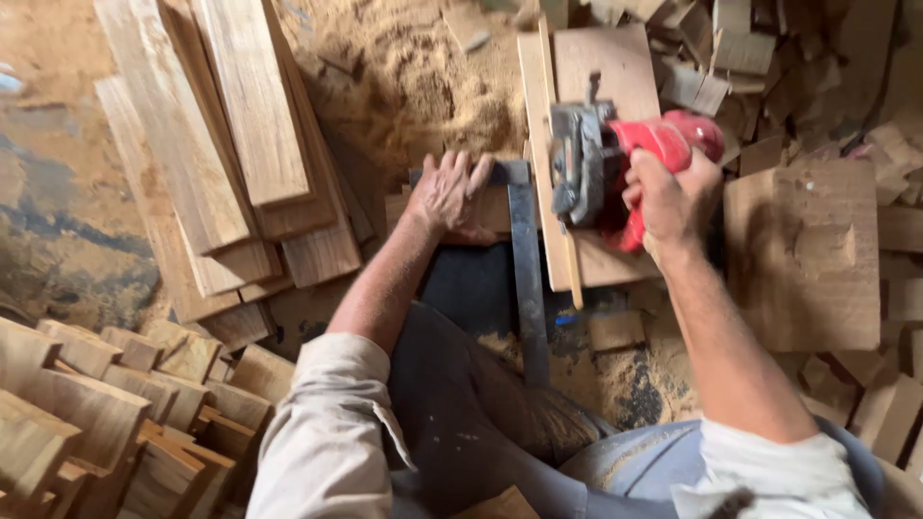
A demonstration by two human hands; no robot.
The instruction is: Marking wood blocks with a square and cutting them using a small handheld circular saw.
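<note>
Right hand [673, 197] grips the red saw [625, 163] over a board [615, 77]. Left hand [450, 192] lies open on the steel square [527, 259]. Sawdust [423, 86] beyond it, planks [231, 144] stacked to its left.

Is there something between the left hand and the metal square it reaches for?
Nothing visible. The left hand already rests flat on the metal square, while the right hand grips the red power saw.
</note>
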